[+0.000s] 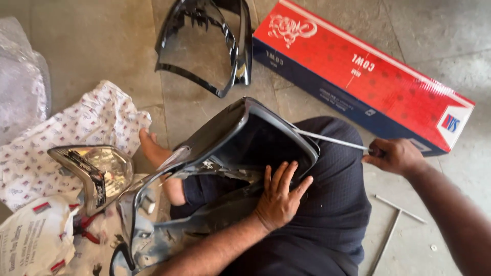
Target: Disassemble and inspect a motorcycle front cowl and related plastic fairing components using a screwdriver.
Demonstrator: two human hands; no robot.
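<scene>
Left hand [279, 197] is pressing flat, fingers spread, on the grey plastic cowl [240, 148] lying across the lap, a light, stiff, likely slippery shell, while right hand [394, 156] is gripping a thin metal rod [330, 139].

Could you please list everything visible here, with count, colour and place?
cowl panel: one, grey, on the lap
black frame: one, glossy black, floor at top
box: one, red and blue, floor upper right
headlight: one, clear and chrome, left on cloth
cloth: one, white patterned, left
T-shaped tool: one, metal, floor lower right
screwdriver: one, metal shaft, in right hand
left hand: flat on panel
right hand: gripping screwdriver
</scene>
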